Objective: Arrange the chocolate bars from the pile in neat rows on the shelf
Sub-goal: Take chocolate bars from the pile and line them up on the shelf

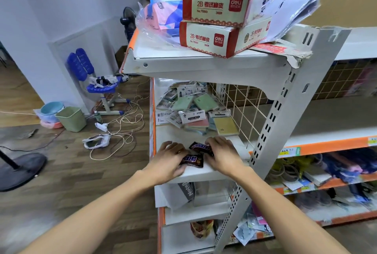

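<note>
Two dark Snickers bars lie on the white shelf (206, 172) near its front edge. The nearer bar (192, 160) sits under the fingers of my left hand (170, 156), which grips its left end. The farther bar (201, 147) lies slightly tilted, and my right hand (221, 154) holds its right end. Both hands rest on the shelf with the bars between them. My fingers cover part of each wrapper.
A heap of sticky-note packs (193, 110) fills the back of the same shelf, beside a wire grid (244, 108). Stacked eraser boxes (212, 37) stand on the shelf above. A slotted upright (273, 115) stands at right. Cables, a chair and bins are on the floor at left.
</note>
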A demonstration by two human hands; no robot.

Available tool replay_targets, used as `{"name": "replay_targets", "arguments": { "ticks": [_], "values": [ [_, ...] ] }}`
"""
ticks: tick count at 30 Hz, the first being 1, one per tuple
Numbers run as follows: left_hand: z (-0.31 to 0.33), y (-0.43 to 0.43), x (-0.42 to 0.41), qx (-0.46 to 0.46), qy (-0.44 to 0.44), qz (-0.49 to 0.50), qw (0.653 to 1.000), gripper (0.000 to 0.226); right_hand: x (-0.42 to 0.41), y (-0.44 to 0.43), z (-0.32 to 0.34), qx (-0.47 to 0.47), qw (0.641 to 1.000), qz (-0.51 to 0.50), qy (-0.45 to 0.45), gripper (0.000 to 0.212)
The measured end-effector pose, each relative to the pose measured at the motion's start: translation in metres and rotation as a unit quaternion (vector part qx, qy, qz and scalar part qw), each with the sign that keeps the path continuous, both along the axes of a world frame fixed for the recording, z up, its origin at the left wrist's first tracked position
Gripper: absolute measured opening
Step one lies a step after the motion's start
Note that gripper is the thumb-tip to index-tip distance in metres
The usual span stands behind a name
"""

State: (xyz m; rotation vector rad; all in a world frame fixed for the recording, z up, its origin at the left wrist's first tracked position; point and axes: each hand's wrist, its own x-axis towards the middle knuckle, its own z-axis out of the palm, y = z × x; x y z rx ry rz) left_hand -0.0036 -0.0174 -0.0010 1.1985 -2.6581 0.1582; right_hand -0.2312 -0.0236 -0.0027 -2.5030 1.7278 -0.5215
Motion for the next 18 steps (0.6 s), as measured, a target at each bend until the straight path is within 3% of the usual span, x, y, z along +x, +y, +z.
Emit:
{"name": "replay_targets", "arguments": {
  "ticks": [9, 18],
  "values": [
    [0.009, 0.004, 0.005, -0.018, -0.001, -0.015, 1.0, 0.033, -0.005, 0.014, 0.015, 0.059, 0.997, -0.038, 0.028, 0.038],
    [0.018, 0.015, 0.022, -0.053, 0.012, -0.051, 0.997, 0.028, 0.002, 0.053, 0.026, -0.001, 0.995, -0.084, 0.05, 0.027]
  ]
}}
